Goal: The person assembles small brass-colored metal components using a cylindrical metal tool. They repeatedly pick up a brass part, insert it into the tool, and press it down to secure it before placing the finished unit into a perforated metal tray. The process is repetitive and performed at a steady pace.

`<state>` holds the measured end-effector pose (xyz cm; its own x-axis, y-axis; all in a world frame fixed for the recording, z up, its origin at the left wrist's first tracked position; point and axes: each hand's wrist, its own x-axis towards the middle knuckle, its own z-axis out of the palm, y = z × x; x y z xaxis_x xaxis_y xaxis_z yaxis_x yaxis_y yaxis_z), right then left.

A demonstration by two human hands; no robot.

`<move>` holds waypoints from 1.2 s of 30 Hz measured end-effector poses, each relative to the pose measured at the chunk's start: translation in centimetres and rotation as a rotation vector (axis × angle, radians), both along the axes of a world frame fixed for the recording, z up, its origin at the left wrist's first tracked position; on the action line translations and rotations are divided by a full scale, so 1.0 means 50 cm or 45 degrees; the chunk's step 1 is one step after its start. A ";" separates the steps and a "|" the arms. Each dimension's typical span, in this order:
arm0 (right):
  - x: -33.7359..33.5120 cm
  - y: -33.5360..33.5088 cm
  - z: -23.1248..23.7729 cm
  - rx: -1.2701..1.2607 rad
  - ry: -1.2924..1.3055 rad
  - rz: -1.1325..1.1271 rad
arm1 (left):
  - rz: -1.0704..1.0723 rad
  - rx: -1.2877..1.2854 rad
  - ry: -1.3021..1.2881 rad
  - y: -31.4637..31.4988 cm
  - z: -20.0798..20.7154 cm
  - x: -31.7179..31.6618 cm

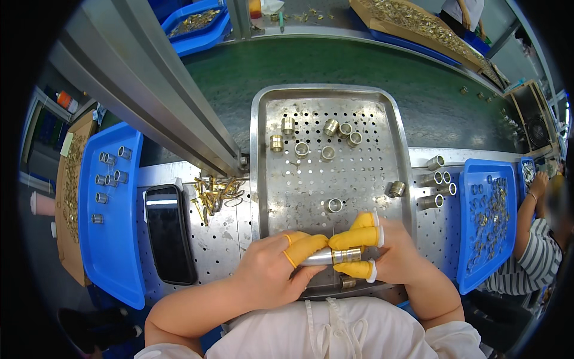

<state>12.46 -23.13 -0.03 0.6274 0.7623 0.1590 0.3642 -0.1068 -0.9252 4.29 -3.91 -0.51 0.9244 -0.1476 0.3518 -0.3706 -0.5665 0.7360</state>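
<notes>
Over the near edge of a perforated metal tray (391, 158), both of my hands meet on one piece of work. My left hand (272, 263) is closed around a smooth silver metal cylinder (318, 258). At its right end sits a ribbed metal sleeve (347, 256) with a gold-coloured band, pinched by my right hand (391, 251). Yellow finger cots cover several fingertips. A short metal sleeve (334, 205) stands in the tray just beyond my hands, and another sleeve (347, 281) lies below them. Several more sleeves (301, 149) are scattered at the tray's far end.
Left of the tray are small brass-coloured strips (210, 197), a black phone (170, 233) and a blue tray (113, 251) with metal sleeves. Silver tubes (431, 179) and another blue tray (469, 263) are at right. A metal post (161, 90) rises at left. A co-worker's arm (526, 215) shows far right.
</notes>
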 end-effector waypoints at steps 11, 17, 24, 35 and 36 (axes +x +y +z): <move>0.051 -0.032 0.042 -0.283 -0.058 -0.230 | 0.141 -0.153 0.435 0.006 0.017 0.003; 0.062 -0.046 0.043 -0.405 -0.286 -0.154 | 0.243 -0.041 0.390 0.000 -0.004 0.010; 0.195 -0.130 0.106 -0.370 -0.394 -0.610 | 0.255 -0.104 0.383 0.006 -0.030 0.009; 0.627 -0.405 0.005 -1.334 -0.639 -1.242 | 0.263 -0.133 0.475 -0.005 -0.007 0.007; 0.647 -0.402 -0.003 -1.381 -0.632 -1.296 | 0.259 -0.184 0.541 -0.003 0.000 0.007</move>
<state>44.79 -43.25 -0.20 0.9833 -0.0494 0.1752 -0.0393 -0.9974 -0.0608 4.64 -4.07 -0.51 0.9956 0.0734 -0.0587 0.0867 -0.4768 0.8747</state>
